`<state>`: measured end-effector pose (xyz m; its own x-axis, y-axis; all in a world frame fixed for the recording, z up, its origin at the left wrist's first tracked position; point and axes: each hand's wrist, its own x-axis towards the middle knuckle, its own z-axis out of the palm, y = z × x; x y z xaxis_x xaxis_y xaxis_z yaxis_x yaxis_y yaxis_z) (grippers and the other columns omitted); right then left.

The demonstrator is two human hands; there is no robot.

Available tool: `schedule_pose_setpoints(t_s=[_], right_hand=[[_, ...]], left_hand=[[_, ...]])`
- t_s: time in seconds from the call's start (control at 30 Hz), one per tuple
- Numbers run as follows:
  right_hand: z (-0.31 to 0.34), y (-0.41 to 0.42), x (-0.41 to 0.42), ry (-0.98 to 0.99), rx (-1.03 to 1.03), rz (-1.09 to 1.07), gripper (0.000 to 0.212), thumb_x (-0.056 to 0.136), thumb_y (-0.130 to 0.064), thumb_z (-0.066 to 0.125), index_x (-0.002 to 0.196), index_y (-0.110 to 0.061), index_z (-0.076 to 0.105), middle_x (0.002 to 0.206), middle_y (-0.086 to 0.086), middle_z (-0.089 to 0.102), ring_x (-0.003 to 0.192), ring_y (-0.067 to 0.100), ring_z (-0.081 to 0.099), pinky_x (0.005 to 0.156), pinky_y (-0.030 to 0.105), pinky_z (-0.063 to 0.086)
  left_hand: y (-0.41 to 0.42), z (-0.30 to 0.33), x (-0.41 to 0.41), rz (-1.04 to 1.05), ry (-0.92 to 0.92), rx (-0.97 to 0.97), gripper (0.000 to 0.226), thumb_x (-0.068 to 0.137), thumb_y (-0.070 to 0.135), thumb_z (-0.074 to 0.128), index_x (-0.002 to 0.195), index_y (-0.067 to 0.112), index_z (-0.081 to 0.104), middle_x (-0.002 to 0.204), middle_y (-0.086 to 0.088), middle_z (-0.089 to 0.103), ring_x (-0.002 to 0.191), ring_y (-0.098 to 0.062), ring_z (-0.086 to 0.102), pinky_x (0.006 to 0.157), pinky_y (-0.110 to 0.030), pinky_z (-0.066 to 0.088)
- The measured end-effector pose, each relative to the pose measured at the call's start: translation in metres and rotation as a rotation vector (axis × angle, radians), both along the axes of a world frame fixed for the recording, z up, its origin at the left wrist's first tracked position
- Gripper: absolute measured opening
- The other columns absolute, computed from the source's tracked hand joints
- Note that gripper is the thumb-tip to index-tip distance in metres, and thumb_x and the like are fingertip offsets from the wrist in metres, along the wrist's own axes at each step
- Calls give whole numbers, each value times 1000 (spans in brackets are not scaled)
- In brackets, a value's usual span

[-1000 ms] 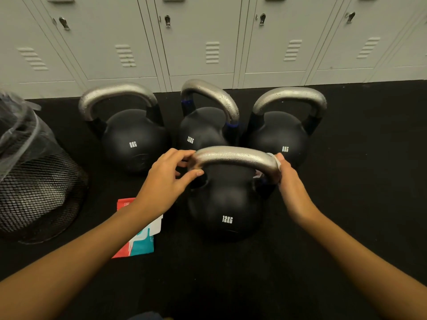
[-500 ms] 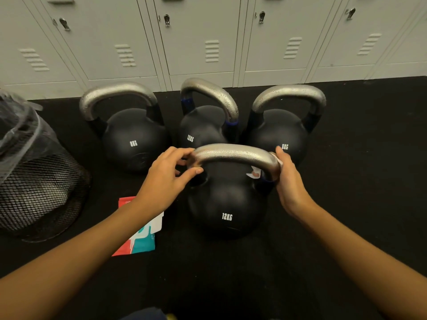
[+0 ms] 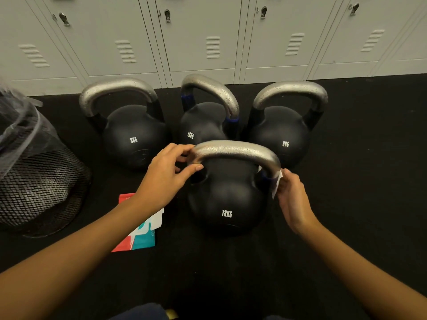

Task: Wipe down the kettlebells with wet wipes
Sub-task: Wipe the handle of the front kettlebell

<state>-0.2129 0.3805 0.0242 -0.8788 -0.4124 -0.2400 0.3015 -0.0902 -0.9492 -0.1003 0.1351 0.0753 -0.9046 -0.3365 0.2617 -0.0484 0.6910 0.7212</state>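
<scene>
Wiping the handle of the front kettlebell (image 3: 227, 199), mid-floor.
Left hand (image 3: 167, 175) pinching the handle's left end; right hand (image 3: 290, 196) gripping a wet wipe (image 3: 276, 184) against the right end.

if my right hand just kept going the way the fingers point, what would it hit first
Most likely the right-hand 8KG kettlebell. The right hand, holding the wipe at the near 12KG kettlebell handle, points up and away; depth is hard to judge.

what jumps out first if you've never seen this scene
Four black kettlebells with silver handles stand on the dark floor before grey lockers. At the nearest 12KG kettlebell, the left hand grips the handle's left end while the right hand holds a white wipe against its right end.
</scene>
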Motion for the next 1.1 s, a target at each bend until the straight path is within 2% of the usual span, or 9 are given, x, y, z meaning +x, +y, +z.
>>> schedule_pose_setpoints(t_s=[0.1, 0.2, 0.3, 0.37, 0.53, 0.67, 0.77, 0.87, 1.1], right_hand=[[-1, 8, 16, 127, 56, 16, 41, 105, -19, 29, 132, -23, 60, 130, -10, 64, 127, 3, 53, 110, 28, 38], [-4, 11, 28, 286, 149, -3, 43, 103, -9, 41, 144, -22, 48, 136, -20, 57, 130, -6, 46, 110, 19, 39], [-8, 10, 37, 386, 208, -38, 54, 97, -16, 59, 148, -21, 43, 139, -15, 56, 130, -1, 49, 106, 22, 42], [-8, 7, 37, 442, 276, -64, 59, 92, -20, 67, 146, -24, 44, 136, -10, 57, 125, 2, 53, 100, 23, 46], [1, -5, 26, 540, 334, -166, 50, 83, -19, 77, 125, -31, 51, 122, -6, 59, 108, 8, 60, 82, 22, 53], [0, -15, 23, 545, 389, -222, 52, 80, -26, 80, 118, -32, 46, 117, -9, 54, 109, 16, 55, 86, 30, 51], [-2, -22, 25, 560, 423, -263, 54, 80, -24, 80, 118, -32, 42, 110, -20, 46, 106, 10, 45, 85, 20, 44], [-8, -23, 25, 554, 457, -245, 57, 81, -26, 79, 124, -28, 41, 112, -17, 42, 104, 2, 37, 83, 11, 37], [-20, 0, 27, 446, 305, -142, 44, 83, -28, 75, 119, -36, 51, 123, -7, 53, 110, 5, 57, 92, 31, 52]], left_hand=[[0, 0, 0, 0, -1, -11, 46, 84, 25, 70, 127, 16, 58, 112, 6, 56, 99, -5, 57, 79, -15, 48], [0, -1, 0, 0, 3, -15, 46, 83, 24, 70, 126, 15, 58, 112, 5, 56, 99, -6, 57, 77, -14, 47], [0, -1, 0, -2, 0, -18, 45, 83, 24, 70, 126, 16, 58, 111, 6, 56, 99, -6, 57, 77, -15, 47], [0, -1, 0, -2, 5, -15, 45, 83, 24, 70, 125, 17, 58, 110, 5, 56, 98, -6, 57, 77, -15, 48], [1, -1, 0, 4, 3, -6, 44, 83, 24, 70, 125, 17, 58, 111, 5, 56, 99, -6, 57, 77, -14, 48], [1, -1, 0, 10, 7, -13, 44, 83, 24, 71, 125, 17, 58, 111, 5, 56, 98, -6, 57, 77, -14, 48], [1, -1, 0, 11, 9, -16, 44, 83, 24, 70, 125, 16, 58, 111, 5, 56, 98, -5, 57, 77, -14, 48], [2, -1, 0, 11, 13, -11, 45, 83, 24, 70, 125, 16, 57, 111, 5, 55, 99, -6, 57, 78, -17, 49], [1, -1, 0, 10, 7, -5, 46, 84, 25, 70, 127, 17, 57, 113, 4, 56, 100, -5, 57, 78, -14, 49]])
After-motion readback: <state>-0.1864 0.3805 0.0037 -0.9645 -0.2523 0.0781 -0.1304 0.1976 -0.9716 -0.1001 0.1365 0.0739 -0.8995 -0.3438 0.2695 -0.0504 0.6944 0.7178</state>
